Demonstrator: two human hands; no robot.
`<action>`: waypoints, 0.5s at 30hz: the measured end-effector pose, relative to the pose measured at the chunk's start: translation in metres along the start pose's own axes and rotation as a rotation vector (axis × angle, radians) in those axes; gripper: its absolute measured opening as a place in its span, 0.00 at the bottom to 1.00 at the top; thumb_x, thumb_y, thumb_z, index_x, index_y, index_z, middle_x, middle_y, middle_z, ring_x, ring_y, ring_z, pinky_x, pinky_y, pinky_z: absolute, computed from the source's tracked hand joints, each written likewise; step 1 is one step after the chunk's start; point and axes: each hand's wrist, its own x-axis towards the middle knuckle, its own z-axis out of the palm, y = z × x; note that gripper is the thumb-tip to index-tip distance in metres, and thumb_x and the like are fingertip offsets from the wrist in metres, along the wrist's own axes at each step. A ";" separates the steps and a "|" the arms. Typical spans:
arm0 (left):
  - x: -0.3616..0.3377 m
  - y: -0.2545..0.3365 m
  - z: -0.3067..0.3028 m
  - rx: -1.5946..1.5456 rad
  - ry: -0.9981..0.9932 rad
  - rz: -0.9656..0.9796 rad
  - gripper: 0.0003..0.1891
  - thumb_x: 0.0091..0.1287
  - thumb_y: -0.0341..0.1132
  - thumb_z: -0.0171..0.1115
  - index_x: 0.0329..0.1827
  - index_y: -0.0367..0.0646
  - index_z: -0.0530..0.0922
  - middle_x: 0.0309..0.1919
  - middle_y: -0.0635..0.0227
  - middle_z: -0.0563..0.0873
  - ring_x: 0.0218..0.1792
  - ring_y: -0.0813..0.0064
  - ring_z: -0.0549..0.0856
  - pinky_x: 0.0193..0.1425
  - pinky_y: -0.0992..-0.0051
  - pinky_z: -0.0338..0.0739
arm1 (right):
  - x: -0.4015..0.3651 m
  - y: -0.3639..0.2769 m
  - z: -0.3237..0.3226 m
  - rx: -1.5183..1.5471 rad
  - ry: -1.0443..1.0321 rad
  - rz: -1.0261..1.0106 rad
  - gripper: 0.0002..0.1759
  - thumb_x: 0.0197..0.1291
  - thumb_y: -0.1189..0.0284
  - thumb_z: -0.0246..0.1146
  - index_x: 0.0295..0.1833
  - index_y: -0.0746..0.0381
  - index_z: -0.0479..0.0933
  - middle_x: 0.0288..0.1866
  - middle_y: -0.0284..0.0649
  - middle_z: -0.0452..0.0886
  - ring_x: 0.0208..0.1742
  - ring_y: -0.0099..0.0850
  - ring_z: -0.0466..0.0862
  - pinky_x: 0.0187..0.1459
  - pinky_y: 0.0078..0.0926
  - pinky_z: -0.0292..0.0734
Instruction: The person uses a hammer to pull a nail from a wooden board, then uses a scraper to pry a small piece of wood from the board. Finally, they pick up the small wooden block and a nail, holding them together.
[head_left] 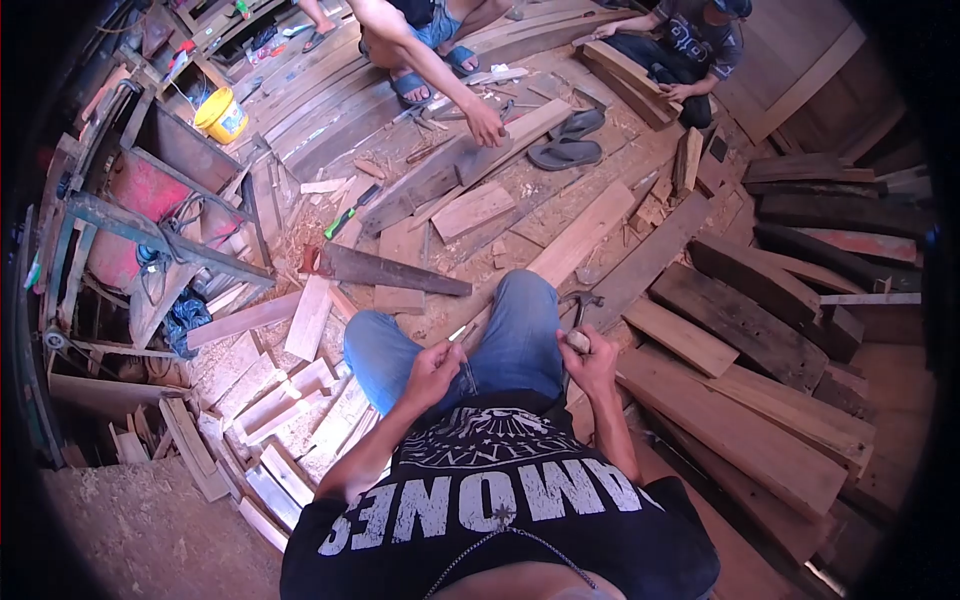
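Note:
My left hand point(436, 370) is closed over my thigh, and a small pale, narrow piece point(458, 333) sticks up from its fingers. On the other side, my right hand point(592, 362) is wrapped round the handle of a hammer point(582, 300), whose metal head points away from me beside my knee. A handsaw point(395, 270) with a reddish handle lies on wood pieces in front of my knees. Beyond it is a green-handled tool point(345, 216). A long board point(582, 232) runs forward from between my knees.
One person's hand point(487, 126) touches a beam ahead; another person point(690, 50) sits at the upper right by curved timber. Sandals point(565, 153) lie ahead. Planks point(730, 410) are stacked at right. A yellow bucket point(221, 115) and metal frame point(150, 225) stand left.

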 end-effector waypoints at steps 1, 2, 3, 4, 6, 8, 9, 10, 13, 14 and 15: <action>0.000 -0.003 0.001 0.006 0.005 -0.002 0.15 0.76 0.40 0.53 0.35 0.38 0.78 0.23 0.78 0.74 0.25 0.89 0.70 0.30 0.84 0.64 | 0.002 -0.002 0.000 -0.020 0.003 -0.016 0.12 0.52 0.69 0.73 0.28 0.64 0.77 0.19 0.47 0.78 0.21 0.41 0.82 0.25 0.33 0.74; 0.002 -0.005 0.002 0.013 0.009 -0.003 0.15 0.76 0.40 0.53 0.35 0.38 0.78 0.23 0.78 0.75 0.26 0.89 0.71 0.31 0.84 0.65 | 0.005 -0.003 0.000 -0.040 0.008 -0.032 0.12 0.52 0.69 0.73 0.28 0.64 0.77 0.19 0.46 0.78 0.21 0.40 0.82 0.25 0.33 0.74; 0.004 -0.004 0.002 0.015 0.005 -0.023 0.15 0.75 0.40 0.54 0.34 0.38 0.78 0.25 0.78 0.77 0.28 0.88 0.72 0.33 0.84 0.66 | 0.009 -0.010 0.000 -0.041 0.015 -0.038 0.12 0.52 0.69 0.73 0.28 0.64 0.77 0.19 0.46 0.78 0.21 0.40 0.82 0.25 0.33 0.74; 0.007 -0.006 0.004 0.016 0.001 -0.016 0.15 0.75 0.40 0.54 0.34 0.38 0.78 0.25 0.78 0.77 0.28 0.88 0.72 0.33 0.84 0.66 | 0.013 -0.018 0.000 -0.036 0.016 -0.087 0.13 0.52 0.69 0.73 0.27 0.64 0.77 0.18 0.46 0.78 0.20 0.40 0.82 0.25 0.32 0.74; 0.013 -0.009 0.009 0.020 -0.008 0.048 0.15 0.75 0.41 0.55 0.34 0.38 0.78 0.24 0.78 0.76 0.27 0.88 0.72 0.32 0.83 0.66 | 0.022 -0.033 0.003 -0.034 0.022 -0.138 0.13 0.52 0.69 0.73 0.27 0.64 0.77 0.18 0.46 0.78 0.20 0.39 0.82 0.24 0.32 0.74; 0.017 -0.008 0.011 0.030 -0.034 0.032 0.15 0.75 0.41 0.55 0.34 0.39 0.78 0.24 0.78 0.76 0.27 0.89 0.71 0.32 0.84 0.65 | 0.028 -0.044 0.009 0.062 0.002 -0.236 0.13 0.51 0.69 0.74 0.25 0.63 0.77 0.17 0.45 0.76 0.18 0.39 0.80 0.23 0.31 0.72; 0.019 -0.008 0.012 0.040 -0.057 0.010 0.15 0.75 0.42 0.55 0.34 0.40 0.78 0.24 0.79 0.76 0.27 0.89 0.71 0.32 0.85 0.64 | 0.031 -0.050 0.012 0.060 0.005 -0.233 0.13 0.51 0.69 0.74 0.25 0.63 0.77 0.17 0.45 0.76 0.18 0.39 0.80 0.23 0.31 0.72; 0.020 -0.007 0.014 0.042 -0.063 0.008 0.15 0.75 0.42 0.55 0.34 0.40 0.78 0.24 0.79 0.76 0.27 0.89 0.71 0.32 0.85 0.64 | 0.033 -0.055 0.014 0.076 -0.004 -0.296 0.14 0.51 0.70 0.74 0.24 0.63 0.77 0.17 0.44 0.76 0.18 0.38 0.79 0.22 0.31 0.71; 0.023 -0.006 0.015 -0.001 -0.048 0.008 0.15 0.75 0.42 0.56 0.34 0.40 0.78 0.24 0.79 0.76 0.27 0.89 0.70 0.31 0.85 0.63 | 0.026 -0.070 0.019 0.101 -0.036 -0.326 0.14 0.51 0.70 0.74 0.24 0.63 0.77 0.17 0.43 0.75 0.18 0.38 0.78 0.22 0.31 0.70; 0.022 -0.006 0.015 -0.016 -0.042 0.012 0.16 0.74 0.42 0.56 0.32 0.40 0.77 0.23 0.79 0.75 0.25 0.89 0.70 0.30 0.84 0.63 | 0.023 -0.074 0.019 0.111 -0.066 -0.299 0.14 0.51 0.70 0.74 0.24 0.63 0.77 0.17 0.43 0.75 0.18 0.38 0.78 0.22 0.32 0.70; 0.019 -0.008 0.016 -0.032 -0.037 0.010 0.17 0.74 0.43 0.56 0.29 0.40 0.76 0.22 0.79 0.75 0.24 0.89 0.70 0.29 0.83 0.63 | 0.019 -0.078 0.019 0.106 -0.063 -0.290 0.14 0.51 0.70 0.74 0.24 0.63 0.77 0.17 0.43 0.75 0.18 0.38 0.78 0.22 0.32 0.70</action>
